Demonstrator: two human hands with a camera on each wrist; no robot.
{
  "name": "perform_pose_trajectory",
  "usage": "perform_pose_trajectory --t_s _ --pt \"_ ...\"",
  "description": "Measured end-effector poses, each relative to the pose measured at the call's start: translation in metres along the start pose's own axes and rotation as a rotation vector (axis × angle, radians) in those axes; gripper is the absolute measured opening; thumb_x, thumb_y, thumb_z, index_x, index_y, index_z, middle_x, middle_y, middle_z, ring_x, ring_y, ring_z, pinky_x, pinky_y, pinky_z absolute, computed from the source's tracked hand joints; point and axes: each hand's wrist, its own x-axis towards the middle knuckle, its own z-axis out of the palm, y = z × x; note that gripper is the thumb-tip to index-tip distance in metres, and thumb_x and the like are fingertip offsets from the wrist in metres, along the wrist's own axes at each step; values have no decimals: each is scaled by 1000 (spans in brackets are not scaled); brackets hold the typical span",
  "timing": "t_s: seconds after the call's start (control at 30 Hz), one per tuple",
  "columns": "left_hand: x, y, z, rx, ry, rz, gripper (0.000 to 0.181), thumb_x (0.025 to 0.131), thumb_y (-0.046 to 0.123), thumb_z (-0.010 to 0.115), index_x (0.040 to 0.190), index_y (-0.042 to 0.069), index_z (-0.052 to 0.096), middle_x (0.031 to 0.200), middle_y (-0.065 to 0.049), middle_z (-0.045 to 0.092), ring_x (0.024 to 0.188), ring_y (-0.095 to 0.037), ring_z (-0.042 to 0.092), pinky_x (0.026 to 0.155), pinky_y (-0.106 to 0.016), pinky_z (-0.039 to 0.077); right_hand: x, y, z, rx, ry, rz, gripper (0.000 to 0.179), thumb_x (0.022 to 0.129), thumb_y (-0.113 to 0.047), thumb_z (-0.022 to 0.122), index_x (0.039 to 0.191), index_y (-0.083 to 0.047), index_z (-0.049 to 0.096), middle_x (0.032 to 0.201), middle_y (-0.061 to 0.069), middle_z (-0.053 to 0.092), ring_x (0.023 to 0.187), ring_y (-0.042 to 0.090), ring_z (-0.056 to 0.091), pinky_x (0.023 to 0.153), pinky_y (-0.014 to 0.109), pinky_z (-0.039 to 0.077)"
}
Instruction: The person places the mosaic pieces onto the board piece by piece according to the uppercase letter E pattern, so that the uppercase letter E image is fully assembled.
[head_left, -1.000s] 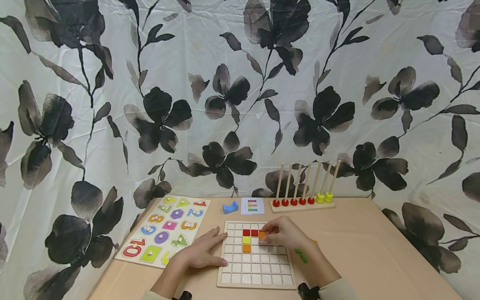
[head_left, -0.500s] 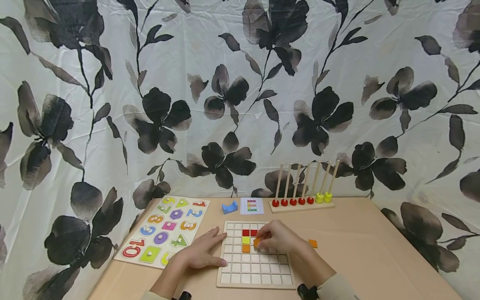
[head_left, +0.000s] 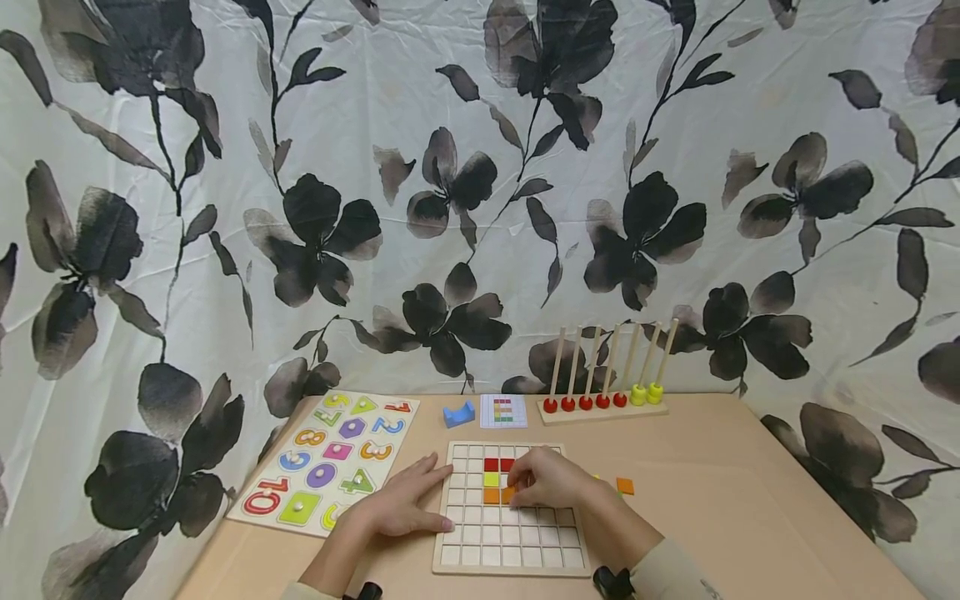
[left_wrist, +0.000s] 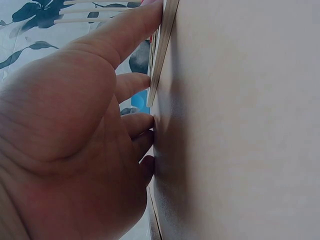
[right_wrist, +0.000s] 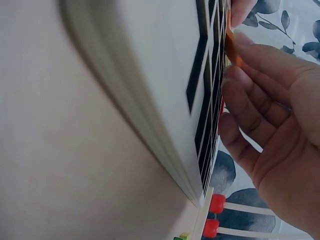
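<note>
A wooden grid board (head_left: 512,559) with square cells lies on the table. Red tiles (head_left: 491,465), a yellow tile (head_left: 491,479) and an orange tile (head_left: 491,497) sit in its cells. My right hand (head_left: 551,479) is over the board, its thumb and finger pinching a second orange tile (right_wrist: 232,50) right beside the first one. That tile is partly covered by the fingertips. My left hand (head_left: 405,500) lies with spread fingers at the board's left edge; in the left wrist view, its thumb and a fingertip touch the wooden rim (left_wrist: 164,50).
A number-and-shape puzzle board (head_left: 322,450) lies at the left. Behind the grid are a blue curved block (head_left: 459,415), a pattern card (head_left: 504,412) and a peg rack (head_left: 603,412) with red and yellow beads. A loose orange tile (head_left: 626,486) lies right of my right forearm.
My right hand has brought the orange tile down and left into the cell area beside the first orange tile, where it now lies flatter. The left hand stays put.
</note>
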Motion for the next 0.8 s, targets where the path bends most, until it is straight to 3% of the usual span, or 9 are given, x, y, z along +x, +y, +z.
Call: perform_pose_trajectory --t_s 0.37,0.8 --pt "0 1 0 -3 -1 -2 91 86 57 79 160 17 43 172 -21 22 159 -44 19 125 -69 19 1 2 2 -39 -12 18 18 85 -21 87 97 -13 77 73 -11 61 69 2 53 62 18 47" --pt "-1 2 -1 -1 3 6 91 86 55 80 159 16 44 171 -23 23 159 -46 19 124 -70 19 -2 6 0 15 23 36 20 86 -21 87 101 -11 78 75 -10 63 71 4 55 64 20 48"
